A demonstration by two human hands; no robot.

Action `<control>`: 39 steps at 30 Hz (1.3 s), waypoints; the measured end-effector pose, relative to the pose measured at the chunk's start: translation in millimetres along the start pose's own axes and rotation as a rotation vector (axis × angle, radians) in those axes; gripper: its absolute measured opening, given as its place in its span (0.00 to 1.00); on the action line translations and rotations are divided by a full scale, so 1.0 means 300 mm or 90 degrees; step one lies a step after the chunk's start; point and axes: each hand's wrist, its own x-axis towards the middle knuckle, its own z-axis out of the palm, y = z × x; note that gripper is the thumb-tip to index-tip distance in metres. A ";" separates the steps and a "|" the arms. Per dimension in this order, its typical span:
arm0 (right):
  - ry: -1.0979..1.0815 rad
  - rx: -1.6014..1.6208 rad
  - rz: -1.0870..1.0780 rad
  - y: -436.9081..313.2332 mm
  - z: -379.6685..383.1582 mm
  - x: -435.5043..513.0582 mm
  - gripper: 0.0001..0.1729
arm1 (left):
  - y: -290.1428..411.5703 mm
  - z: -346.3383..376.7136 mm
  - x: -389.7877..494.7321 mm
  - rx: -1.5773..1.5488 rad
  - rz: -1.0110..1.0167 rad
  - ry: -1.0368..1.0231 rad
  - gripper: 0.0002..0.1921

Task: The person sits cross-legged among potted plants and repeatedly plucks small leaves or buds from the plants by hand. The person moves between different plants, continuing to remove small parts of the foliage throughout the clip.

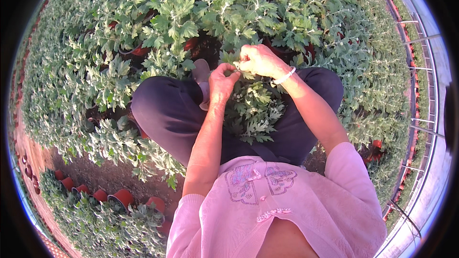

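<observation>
My left hand [222, 80] and my right hand [260, 61] meet over a leafy chrysanthemum plant [255, 105] that stands between my knees. Thumb and forefinger of the left pinch a small shoot tip. Just above and to the right, the right hand's curled fingers hold the same shoot [241, 67], and a white bracelet [285, 76] circles that wrist. Small round buds show among the plant's leaves. Its pot is hidden by the foliage and my dark trousers.
Dense rows of potted chrysanthemums [172, 25] surround my legs on the far side and both flanks. My shoe [201, 75] rests on soil beside them. Behind me at the left, red plastic pots [122, 197] line a strip of bare soil [89, 170]. A metal-framed wall [426, 79] curves along the right.
</observation>
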 end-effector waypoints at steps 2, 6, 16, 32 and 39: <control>0.033 0.247 0.068 -0.002 -0.029 0.005 0.11 | -0.004 0.002 0.001 -0.014 0.005 0.012 0.12; 0.025 0.134 0.005 -0.021 -0.043 0.013 0.14 | 0.001 0.007 -0.002 0.005 0.005 0.011 0.12; -0.148 -0.296 0.006 -0.096 -0.023 0.037 0.15 | 0.017 0.011 -0.010 0.054 0.036 0.010 0.12; 0.324 0.040 0.097 0.129 -0.104 -0.084 0.08 | 0.025 -0.043 -0.021 0.210 -0.029 0.154 0.17; 0.232 0.033 0.077 0.081 -0.012 -0.061 0.12 | 0.135 -0.051 -0.093 0.292 -0.118 -0.039 0.20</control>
